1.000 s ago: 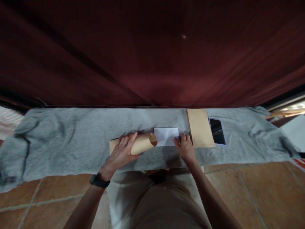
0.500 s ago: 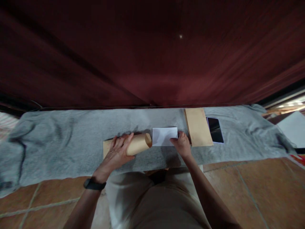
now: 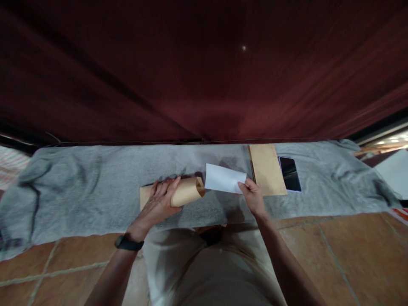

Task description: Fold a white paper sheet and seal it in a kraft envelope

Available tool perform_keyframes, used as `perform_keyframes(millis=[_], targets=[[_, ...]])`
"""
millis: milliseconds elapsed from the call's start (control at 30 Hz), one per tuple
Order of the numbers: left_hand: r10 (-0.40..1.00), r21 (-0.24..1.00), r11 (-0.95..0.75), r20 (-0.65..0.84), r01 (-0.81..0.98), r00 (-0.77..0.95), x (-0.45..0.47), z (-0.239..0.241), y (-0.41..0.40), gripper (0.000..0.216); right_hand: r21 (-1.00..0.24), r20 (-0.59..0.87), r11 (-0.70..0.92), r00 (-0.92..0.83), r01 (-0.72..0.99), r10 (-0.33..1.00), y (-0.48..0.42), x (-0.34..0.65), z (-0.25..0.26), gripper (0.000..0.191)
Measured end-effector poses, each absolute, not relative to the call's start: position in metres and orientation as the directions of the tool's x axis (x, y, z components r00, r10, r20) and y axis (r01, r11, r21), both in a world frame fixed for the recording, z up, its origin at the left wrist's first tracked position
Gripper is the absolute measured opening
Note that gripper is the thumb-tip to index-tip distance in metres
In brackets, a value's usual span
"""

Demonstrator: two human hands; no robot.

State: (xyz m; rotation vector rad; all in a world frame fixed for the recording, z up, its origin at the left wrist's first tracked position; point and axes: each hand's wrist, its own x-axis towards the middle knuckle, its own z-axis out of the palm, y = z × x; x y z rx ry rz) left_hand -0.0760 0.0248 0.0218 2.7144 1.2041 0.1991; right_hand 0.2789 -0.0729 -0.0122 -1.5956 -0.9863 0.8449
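A brown envelope (image 3: 188,190) lies on the grey cloth (image 3: 95,187), its right end bulged open. My left hand (image 3: 159,203) presses on it with the fingers curled over its body. A folded white paper (image 3: 223,178) is pinched at its right edge by my right hand (image 3: 253,196). The paper is lifted off the cloth and tilted, with its left edge at the envelope's open mouth.
A second brown envelope (image 3: 267,169) lies flat to the right, with a dark phone (image 3: 289,173) beside it. A dark red curtain (image 3: 204,76) hangs behind the cloth. Terracotta floor tiles (image 3: 334,250) lie in front. White sheets (image 3: 393,172) show at the far right edge.
My right hand has picked the white paper up from the cloth and tilted it toward the envelope's open end. My left hand has stayed on the envelope.
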Motion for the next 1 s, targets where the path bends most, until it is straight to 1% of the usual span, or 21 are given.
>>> perform_keyframes(millis=[67,133,300,533,633,767,900,1000], targets=[[0.745,0.209,-0.660,0.057,0.722,0.664,-0.076,0.021,0.025,0.108,-0.984,-0.085,-0.146,0.450,0.103,0.889,-0.075,0.277,-0.010,0.042],[0.746,0.211,-0.658,0.056,0.722,0.664,-0.076,0.021,0.025,0.110,-0.984,-0.087,-0.148,0.466,0.095,0.880,-0.077,0.274,-0.009,0.041],[0.747,0.202,-0.658,0.053,0.726,0.662,-0.076,0.020,0.025,0.114,-0.971,-0.043,-0.124,0.359,0.206,0.932,-0.080,0.267,-0.007,0.027],[0.745,0.201,-0.661,0.058,0.723,0.664,-0.074,0.022,0.024,0.113,-0.916,-0.059,-0.143,0.226,0.374,0.972,-0.077,0.271,0.012,0.031],[0.739,0.187,-0.668,0.056,0.720,0.671,-0.074,0.023,0.023,0.110,-0.902,-0.071,-0.150,0.203,0.406,0.977,-0.075,0.271,0.020,0.029],[0.731,0.186,-0.677,0.057,0.712,0.680,-0.072,0.024,0.023,0.108,-0.889,-0.049,-0.126,0.180,0.441,0.982,-0.073,0.268,0.023,0.029],[0.715,0.209,-0.690,0.053,0.693,0.697,-0.066,0.023,0.023,0.110,-0.838,-0.010,-0.122,0.209,0.532,0.978,-0.071,0.260,0.020,0.032],[0.712,0.221,-0.691,0.041,0.689,0.701,-0.061,0.022,0.023,0.114,-0.827,0.010,-0.112,0.213,0.551,0.977,-0.071,0.253,0.017,0.035]])
